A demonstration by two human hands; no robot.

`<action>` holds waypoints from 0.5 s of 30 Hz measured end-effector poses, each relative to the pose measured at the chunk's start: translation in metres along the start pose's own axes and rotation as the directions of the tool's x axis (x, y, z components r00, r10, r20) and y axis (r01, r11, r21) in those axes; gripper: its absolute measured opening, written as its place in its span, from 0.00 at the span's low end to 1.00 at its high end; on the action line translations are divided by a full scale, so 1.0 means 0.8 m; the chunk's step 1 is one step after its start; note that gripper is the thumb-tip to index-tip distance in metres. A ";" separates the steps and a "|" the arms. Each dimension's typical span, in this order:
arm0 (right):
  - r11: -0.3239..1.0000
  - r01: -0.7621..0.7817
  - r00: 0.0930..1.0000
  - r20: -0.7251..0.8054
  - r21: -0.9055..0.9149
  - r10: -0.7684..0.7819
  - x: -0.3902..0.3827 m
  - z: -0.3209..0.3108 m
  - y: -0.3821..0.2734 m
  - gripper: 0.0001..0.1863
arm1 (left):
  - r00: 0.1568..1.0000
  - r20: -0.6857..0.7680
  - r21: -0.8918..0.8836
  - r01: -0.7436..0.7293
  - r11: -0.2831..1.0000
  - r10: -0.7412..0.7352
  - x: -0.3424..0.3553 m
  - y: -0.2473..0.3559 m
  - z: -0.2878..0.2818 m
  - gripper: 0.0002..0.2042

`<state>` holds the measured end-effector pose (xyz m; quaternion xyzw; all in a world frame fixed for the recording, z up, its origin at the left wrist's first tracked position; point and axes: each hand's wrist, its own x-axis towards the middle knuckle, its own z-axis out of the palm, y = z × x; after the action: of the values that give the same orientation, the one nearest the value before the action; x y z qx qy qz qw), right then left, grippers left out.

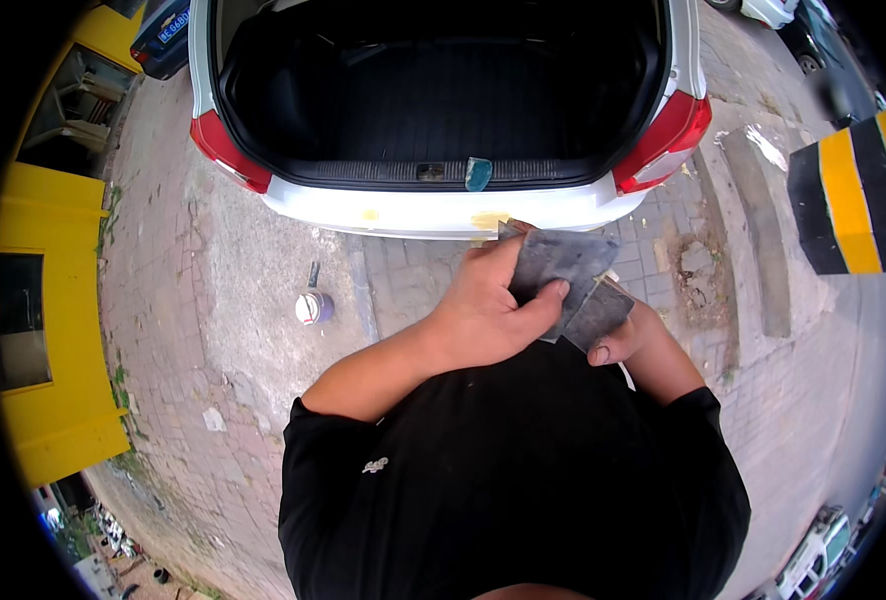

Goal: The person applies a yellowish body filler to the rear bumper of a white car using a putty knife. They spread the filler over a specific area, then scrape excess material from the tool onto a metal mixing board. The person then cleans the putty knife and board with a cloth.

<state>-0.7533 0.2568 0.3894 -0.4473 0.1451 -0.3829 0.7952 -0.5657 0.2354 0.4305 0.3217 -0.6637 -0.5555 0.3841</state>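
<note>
My left hand (483, 305) grips a flat dark grey plate (568, 258), which looks like a putty scraper, with the thumb pressed on its face. My right hand (635, 340) pinches a smaller dark grey plate (601, 318) of the same sort. The two plates overlap in front of my chest, with smudges on their surfaces and tan along some edges. Beyond them is the white rear bumper (423, 215) of a car. Yellowish putty patches (490, 219) mark its top edge. My fingers behind the plates are partly hidden.
Above the bumper the trunk (433, 100) stands open, with a teal piece (479, 174) on its sill. A white-topped can (313, 307) and a small dark tube-like item (314, 273) sit on the paving at left. A yellow-and-black striped block (848, 200) stands at right.
</note>
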 end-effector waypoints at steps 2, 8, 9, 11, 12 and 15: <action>0.989 0.096 0.994 -0.048 -0.109 -0.102 0.003 -0.001 0.003 0.63 | 0.986 -0.106 -0.102 0.115 0.988 -0.126 0.005 -0.018 -0.012 0.12; 0.995 0.069 0.997 0.012 0.071 -0.070 0.019 0.009 0.009 0.61 | 0.990 0.112 -0.044 -0.076 0.996 0.081 -0.017 -0.002 0.023 0.14; 0.995 0.058 0.998 0.005 0.075 -0.059 0.020 0.010 0.008 0.62 | 0.979 0.201 -0.044 -0.019 0.999 0.027 -0.011 0.000 0.010 0.14; 0.996 0.046 0.999 -0.025 0.074 -0.044 0.019 0.012 0.000 0.63 | 0.989 0.130 -0.295 0.105 0.950 -0.069 -0.008 -0.013 -0.005 0.15; 0.996 -0.072 0.996 -0.054 0.058 0.075 0.008 0.006 -0.004 0.65 | 0.987 0.106 -0.416 0.153 0.896 -0.120 -0.006 -0.020 -0.011 0.15; 0.977 0.211 0.969 -0.139 0.029 -0.205 0.015 0.011 0.024 0.60 | 0.924 -0.143 -0.836 0.078 0.543 -0.354 -0.001 -0.025 -0.006 0.15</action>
<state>-0.7307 0.2592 0.3798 -0.4154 0.1427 -0.4966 0.7487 -0.5607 0.2301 0.4113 0.2669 -0.2206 -0.7870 0.5106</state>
